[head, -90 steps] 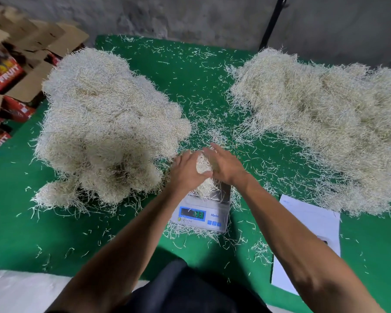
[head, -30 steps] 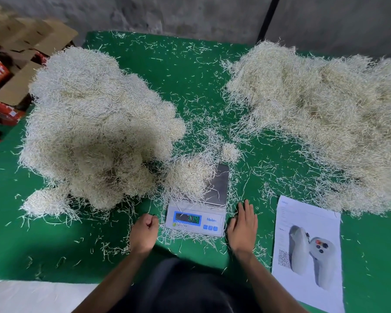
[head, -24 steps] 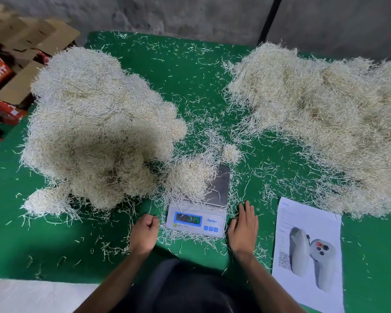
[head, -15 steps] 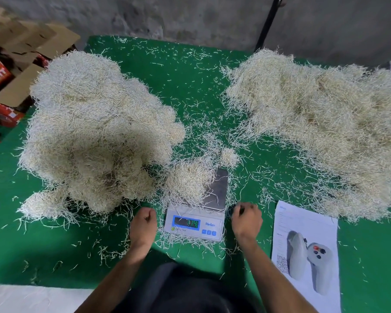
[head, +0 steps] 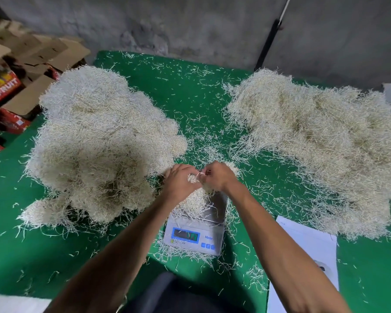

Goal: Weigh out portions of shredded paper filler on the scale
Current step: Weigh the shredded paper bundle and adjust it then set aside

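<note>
A green felt-covered table (head: pixel 190 105) fills the view. At ten o'clock sits a tall pale heap of shredded paper filler (head: pixel 99 143); at two o'clock, a wider, flatter heap (head: pixel 321 145). At five o'clock lies a white printed sheet (head: pixel 307 242). At six o'clock stands a small white digital scale (head: pixel 194 238), a portion of filler (head: pixel 194 202) on its platform. Above it, the left hand (head: pixel 178 181) and right hand (head: pixel 217 177) meet, fingertips pinching a small tuft of strands (head: pixel 193 178).
</note>
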Demonstrator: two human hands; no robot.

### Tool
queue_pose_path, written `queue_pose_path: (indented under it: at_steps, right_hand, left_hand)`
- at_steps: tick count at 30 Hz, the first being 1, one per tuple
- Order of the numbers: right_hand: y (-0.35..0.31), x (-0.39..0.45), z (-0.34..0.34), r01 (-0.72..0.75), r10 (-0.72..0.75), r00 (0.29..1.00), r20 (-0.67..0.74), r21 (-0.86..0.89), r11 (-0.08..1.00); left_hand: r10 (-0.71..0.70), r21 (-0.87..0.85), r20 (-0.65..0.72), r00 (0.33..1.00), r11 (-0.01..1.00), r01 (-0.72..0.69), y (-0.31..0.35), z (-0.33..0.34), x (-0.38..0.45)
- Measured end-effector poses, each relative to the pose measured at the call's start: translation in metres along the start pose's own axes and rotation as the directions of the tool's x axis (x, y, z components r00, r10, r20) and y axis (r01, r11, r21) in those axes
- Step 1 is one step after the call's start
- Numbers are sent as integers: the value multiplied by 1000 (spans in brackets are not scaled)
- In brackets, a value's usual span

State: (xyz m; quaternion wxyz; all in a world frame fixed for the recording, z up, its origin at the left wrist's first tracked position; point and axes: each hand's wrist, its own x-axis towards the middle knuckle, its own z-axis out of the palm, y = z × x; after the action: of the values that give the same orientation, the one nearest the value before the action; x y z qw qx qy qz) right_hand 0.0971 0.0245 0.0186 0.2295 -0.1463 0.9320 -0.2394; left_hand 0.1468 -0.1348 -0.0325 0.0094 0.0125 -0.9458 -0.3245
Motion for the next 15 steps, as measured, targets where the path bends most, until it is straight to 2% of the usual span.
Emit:
queue_pose_path:
  at_steps: [1,5,10,15]
  right_hand:
    - [-2,1,-5,4,-4,1000,-2,36,999]
    - [-7,3,-27,-34,44,999,-15,397,917]
    - [-12,2,-44,-10,46,998,-52,546,838]
    - [-20,-2,-68,120,28,979,-203,677,726]
  left_hand:
    - [-5,-31,-19,1000,1000,5,0,0,1]
    - [-133,-218,-88,987,969,112,4,2,-3]
    - [-192,-343,-84,978,927,152,10,1,-1]
    - [-207,-318,-95,974,933,167,11,-2,2]
